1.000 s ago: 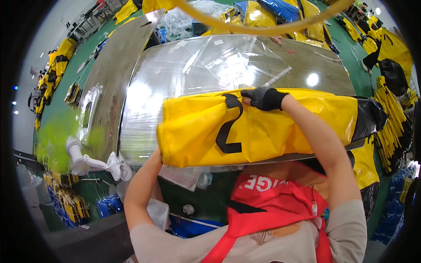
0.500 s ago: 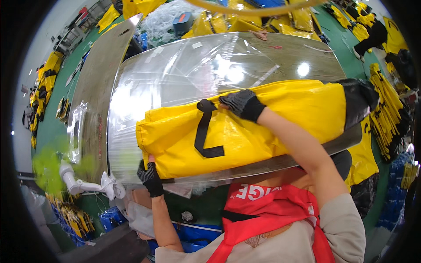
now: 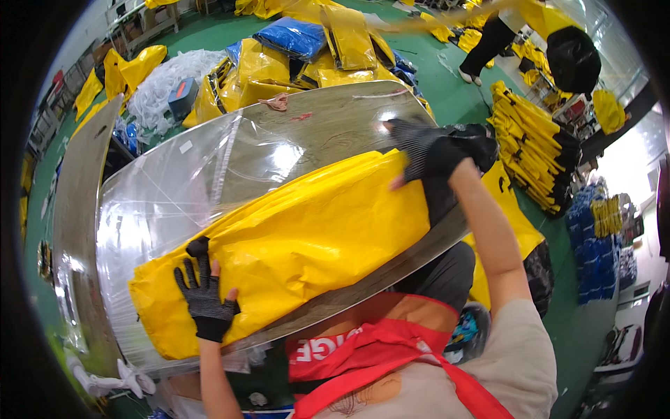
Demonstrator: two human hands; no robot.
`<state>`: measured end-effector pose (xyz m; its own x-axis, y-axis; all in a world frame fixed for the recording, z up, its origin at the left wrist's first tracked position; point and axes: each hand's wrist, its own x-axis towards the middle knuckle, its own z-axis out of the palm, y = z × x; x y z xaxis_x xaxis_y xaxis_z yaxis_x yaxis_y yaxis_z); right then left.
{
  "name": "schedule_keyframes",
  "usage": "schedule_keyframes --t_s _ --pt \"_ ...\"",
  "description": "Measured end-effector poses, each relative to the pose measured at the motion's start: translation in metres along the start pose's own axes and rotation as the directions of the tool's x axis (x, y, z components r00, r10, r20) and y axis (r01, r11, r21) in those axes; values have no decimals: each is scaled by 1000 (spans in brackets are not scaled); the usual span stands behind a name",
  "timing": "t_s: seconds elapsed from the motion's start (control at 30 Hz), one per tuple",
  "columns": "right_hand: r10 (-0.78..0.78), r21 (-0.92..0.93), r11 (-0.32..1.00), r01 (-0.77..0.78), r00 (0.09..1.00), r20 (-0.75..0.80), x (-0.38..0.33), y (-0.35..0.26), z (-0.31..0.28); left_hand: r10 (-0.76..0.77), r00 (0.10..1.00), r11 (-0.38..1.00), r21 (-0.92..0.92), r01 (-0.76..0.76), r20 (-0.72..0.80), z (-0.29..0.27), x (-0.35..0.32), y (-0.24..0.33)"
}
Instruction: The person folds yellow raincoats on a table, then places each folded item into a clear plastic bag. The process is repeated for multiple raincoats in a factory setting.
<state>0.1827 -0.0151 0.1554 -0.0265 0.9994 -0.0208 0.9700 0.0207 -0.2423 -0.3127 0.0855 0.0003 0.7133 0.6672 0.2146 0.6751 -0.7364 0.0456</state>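
Observation:
A long yellow bag (image 3: 314, 244) of shiny sheet material lies folded flat across the table, its black end (image 3: 440, 199) at the right. My left hand (image 3: 207, 300), in a dark grey knit glove with some bare fingertips, rests on the bag's left part with its fingers spread. Part of a black strap (image 3: 199, 248) shows just above those fingers. At the right end my gloved right hand (image 3: 429, 150) is a little blurred. Its fingers are apart over the seam between yellow and black, and I see nothing held in them.
Clear plastic film (image 3: 157, 195) covers the left of the table (image 3: 335, 119). Beyond it are piled yellow packs (image 3: 265, 73), a blue pack (image 3: 293, 38) and a blue-grey box (image 3: 183, 98). Stacked yellow-and-black bags (image 3: 527, 143) stand at right. Another person (image 3: 481, 45) is in the far right.
My left hand went from gripping the left edge to lying on the bag. The right hand moved from the strap to the black end. Most of the strap is now hidden, and the view has shifted.

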Motion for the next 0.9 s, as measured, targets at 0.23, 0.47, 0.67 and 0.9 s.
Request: schedule_keyframes --t_s 0.23,0.47,0.67,0.9 --pt "237 -155 965 -210 954 183 -49 151 52 -51 997 999 17 50 52 7 9 4" --pt "361 150 908 -392 911 197 0 186 109 -81 991 995 66 75 108 18 10 -5" --pt "29 486 700 -524 701 713 -51 169 47 14 986 999 39 -20 166 15 17 -8" --pt "104 -18 994 -104 932 347 -109 136 42 76 984 997 -40 -70 164 9 11 -9"
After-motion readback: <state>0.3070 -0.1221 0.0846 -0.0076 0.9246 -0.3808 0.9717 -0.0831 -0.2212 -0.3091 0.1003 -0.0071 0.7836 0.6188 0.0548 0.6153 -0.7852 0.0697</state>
